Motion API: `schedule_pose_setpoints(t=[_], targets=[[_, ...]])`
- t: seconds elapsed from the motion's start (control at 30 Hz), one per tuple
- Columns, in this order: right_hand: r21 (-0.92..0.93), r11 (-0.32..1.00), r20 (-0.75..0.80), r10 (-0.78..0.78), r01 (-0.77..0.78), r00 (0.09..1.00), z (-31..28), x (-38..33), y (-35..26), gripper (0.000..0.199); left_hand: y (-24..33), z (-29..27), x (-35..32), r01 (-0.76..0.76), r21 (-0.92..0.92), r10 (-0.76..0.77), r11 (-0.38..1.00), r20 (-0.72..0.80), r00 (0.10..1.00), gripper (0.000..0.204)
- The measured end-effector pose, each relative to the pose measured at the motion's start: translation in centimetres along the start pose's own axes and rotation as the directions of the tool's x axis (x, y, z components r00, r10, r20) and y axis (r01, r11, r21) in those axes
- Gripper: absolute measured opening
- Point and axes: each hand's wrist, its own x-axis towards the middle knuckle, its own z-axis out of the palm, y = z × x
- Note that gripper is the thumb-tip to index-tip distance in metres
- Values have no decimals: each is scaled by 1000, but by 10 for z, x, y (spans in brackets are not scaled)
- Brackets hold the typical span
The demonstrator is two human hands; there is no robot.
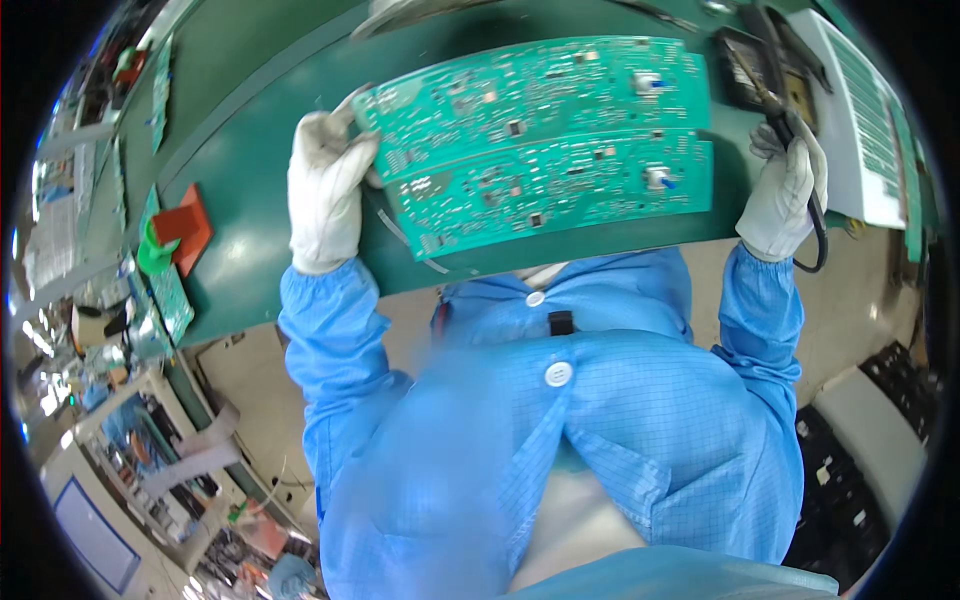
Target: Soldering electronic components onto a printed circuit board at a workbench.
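A wide green circuit board panel (pixel 560 135), made of two long strips side by side, spans the middle of the bench. Small components dot its surface, and each strip carries a white part with a blue piece near its right end. My left hand (pixel 330 190), in a white glove, grips the panel's left edge between thumb and fingers. To the right of the panel, apart from it, my gloved right hand (pixel 785 195) is wrapped round a soldering iron (pixel 774 112). The iron's tip points up and away, and its black cord loops below my hand.
A dark box-shaped holder (pixel 748 68) stands at the far right, beside a white rack (pixel 855 120) of green boards. Orange-red pieces (pixel 185 230) and a green tape roll (pixel 153 248) lie on the green bench (pixel 250 290) at left. A rounded metallic object (pixel 420 12) sits at the back.
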Motion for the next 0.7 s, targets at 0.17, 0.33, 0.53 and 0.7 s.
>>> schedule_pose_setpoints(t=[0.17,0.33,0.53,0.7], targets=[[-21,1000,-168,19,-23,986,-43,48,-21,32,-4,-12,-4,-11,65,10,998,17,1000,29],[-83,989,-181,106,-122,978,-71,89,-26,30,-1,-10,-7,-31,25,32,999,-22,999,26],[-796,579,222,13,174,975,-87,128,32,41,11,0,-8,-58,24,58,998,-5,998,24],[495,781,170,343,-381,924,-65,111,92,43,16,1,-9,-102,118,106,988,-24,994,28]])
